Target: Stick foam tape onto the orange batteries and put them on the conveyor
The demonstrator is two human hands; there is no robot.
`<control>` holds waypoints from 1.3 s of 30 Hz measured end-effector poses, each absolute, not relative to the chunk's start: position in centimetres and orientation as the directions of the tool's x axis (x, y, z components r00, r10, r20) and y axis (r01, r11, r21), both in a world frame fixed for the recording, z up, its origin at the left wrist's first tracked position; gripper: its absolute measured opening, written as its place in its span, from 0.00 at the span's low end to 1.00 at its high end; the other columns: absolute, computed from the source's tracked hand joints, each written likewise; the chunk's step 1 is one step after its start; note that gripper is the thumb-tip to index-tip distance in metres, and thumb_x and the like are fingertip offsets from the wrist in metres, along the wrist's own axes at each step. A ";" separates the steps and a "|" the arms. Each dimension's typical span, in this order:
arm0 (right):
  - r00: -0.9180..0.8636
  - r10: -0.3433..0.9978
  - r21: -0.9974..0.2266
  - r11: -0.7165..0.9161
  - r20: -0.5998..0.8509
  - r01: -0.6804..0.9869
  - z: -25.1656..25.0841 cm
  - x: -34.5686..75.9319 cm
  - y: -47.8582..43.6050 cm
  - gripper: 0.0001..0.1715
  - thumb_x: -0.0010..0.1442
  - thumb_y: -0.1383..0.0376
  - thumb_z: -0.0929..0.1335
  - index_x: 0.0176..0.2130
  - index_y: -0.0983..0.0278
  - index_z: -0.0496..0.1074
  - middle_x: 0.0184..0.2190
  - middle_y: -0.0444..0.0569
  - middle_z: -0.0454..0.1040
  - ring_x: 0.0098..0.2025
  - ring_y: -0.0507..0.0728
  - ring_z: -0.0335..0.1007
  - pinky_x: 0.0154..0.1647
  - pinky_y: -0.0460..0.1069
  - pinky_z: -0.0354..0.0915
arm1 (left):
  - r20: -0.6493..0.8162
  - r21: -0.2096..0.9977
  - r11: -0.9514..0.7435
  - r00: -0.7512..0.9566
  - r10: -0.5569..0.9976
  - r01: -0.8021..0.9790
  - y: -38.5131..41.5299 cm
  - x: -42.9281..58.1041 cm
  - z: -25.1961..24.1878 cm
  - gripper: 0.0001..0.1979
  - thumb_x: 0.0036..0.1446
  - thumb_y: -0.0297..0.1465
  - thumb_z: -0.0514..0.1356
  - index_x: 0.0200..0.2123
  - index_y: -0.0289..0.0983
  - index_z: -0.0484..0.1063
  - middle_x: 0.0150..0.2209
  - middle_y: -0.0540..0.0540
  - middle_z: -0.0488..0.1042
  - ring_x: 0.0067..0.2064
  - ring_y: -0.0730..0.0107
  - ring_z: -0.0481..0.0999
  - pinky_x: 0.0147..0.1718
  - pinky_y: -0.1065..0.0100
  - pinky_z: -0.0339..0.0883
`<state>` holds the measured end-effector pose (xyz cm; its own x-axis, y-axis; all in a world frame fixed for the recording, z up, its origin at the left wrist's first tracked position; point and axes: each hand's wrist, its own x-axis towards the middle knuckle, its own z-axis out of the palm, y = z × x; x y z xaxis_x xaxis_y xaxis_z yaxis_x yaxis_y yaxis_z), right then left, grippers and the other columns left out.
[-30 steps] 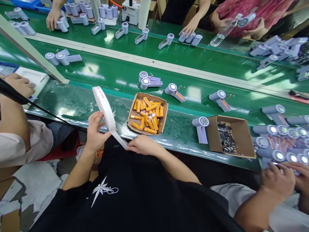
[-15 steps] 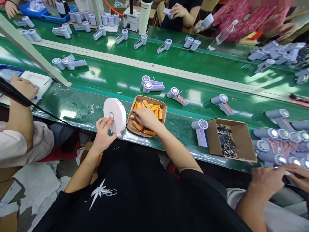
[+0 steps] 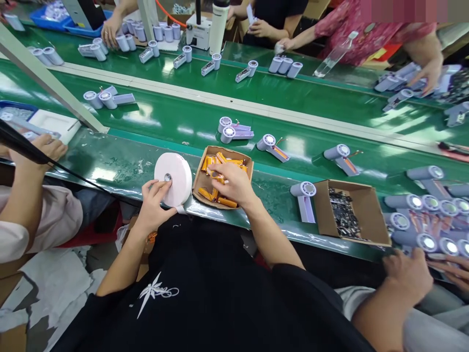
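In the head view, a large roll of white tape stands upright at the bench's near edge. My left hand grips it, fingertips at the core and thumb by the loose tape end at the bottom. Right of the roll sits a shallow cardboard tray of orange cylindrical batteries. Over this tray my right hand is closed, and its fingertips pinch one orange battery, partly hidden by the fingers.
Lilac fan housings with handles lie along the green conveyor. A cardboard box of small dark parts stands right, beside one housing. Co-workers' hands work at both sides and across the line. A slanted post rises left.
My right hand has drawn slightly right and up, with a battery now showing at its fingertips. The tape roll has turned a little towards me. Housings on the near belt have shifted slightly right.
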<state>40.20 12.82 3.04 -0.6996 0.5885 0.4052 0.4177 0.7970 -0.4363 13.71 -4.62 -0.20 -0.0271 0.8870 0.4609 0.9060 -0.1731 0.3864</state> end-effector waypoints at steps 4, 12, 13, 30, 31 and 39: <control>-0.512 0.317 -0.270 0.948 0.798 0.167 3.9 42.1 10.9 0.12 0.72 0.68 0.73 0.52 0.55 0.84 0.54 0.49 0.88 0.58 0.64 0.84 0.57 0.63 0.84 | 0.503 0.309 -0.236 0.052 0.862 0.921 -5.1 14.0 1.0 0.38 0.57 0.36 0.75 0.69 0.40 0.72 0.57 0.36 0.79 0.63 0.41 0.68 0.65 0.43 0.68; -0.450 0.387 -0.450 0.892 0.805 -0.038 0.6 40.1 8.8 0.18 0.75 0.68 0.70 0.61 0.55 0.80 0.62 0.54 0.84 0.69 0.64 0.79 0.67 0.63 0.79 | 0.522 0.221 -0.247 0.100 0.847 0.944 -4.6 15.1 1.3 0.34 0.58 0.30 0.72 0.68 0.40 0.76 0.55 0.37 0.82 0.56 0.45 0.69 0.60 0.47 0.65; -0.397 0.500 -0.569 0.819 0.770 -0.071 0.0 39.9 8.3 0.20 0.77 0.66 0.68 0.63 0.54 0.78 0.65 0.55 0.82 0.69 0.64 0.79 0.68 0.64 0.79 | 0.530 0.203 -0.240 0.100 0.842 0.949 -4.6 15.0 1.2 0.34 0.57 0.30 0.72 0.68 0.39 0.76 0.55 0.37 0.83 0.55 0.46 0.69 0.59 0.48 0.65; -0.158 0.982 -0.845 -0.169 -0.101 -0.508 -0.3 36.3 7.1 0.33 0.53 0.47 0.84 0.50 0.58 0.75 0.51 0.52 0.88 0.56 0.62 0.86 0.63 0.59 0.81 | 0.526 0.162 -0.076 -0.021 0.850 0.984 -5.3 19.2 -0.1 0.33 0.62 0.48 0.72 0.66 0.40 0.80 0.48 0.35 0.81 0.54 0.42 0.70 0.70 0.31 0.54; -0.139 0.984 -0.831 -0.171 -0.114 -0.529 -0.4 36.8 7.8 0.32 0.54 0.48 0.84 0.50 0.58 0.75 0.51 0.53 0.88 0.57 0.62 0.86 0.63 0.59 0.81 | 0.503 0.184 -0.090 -0.015 0.864 0.979 -5.9 20.0 -0.5 0.32 0.62 0.47 0.72 0.65 0.39 0.81 0.47 0.35 0.81 0.53 0.42 0.71 0.68 0.34 0.58; 0.370 0.903 -0.834 0.370 0.218 -0.410 2.3 54.4 17.7 0.32 0.61 0.55 0.80 0.61 0.49 0.71 0.61 0.44 0.82 0.63 0.56 0.83 0.57 0.51 0.83 | 0.160 0.265 0.026 -0.071 0.985 0.964 -5.1 8.9 -2.4 0.35 0.58 0.51 0.71 0.64 0.39 0.80 0.56 0.33 0.82 0.63 0.35 0.71 0.67 0.39 0.62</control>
<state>54.36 17.74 2.34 0.3695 0.9032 0.2185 -0.4105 0.3696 -0.8336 8.87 -5.15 -2.42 -0.0709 0.9846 0.1600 0.9640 0.0264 0.2648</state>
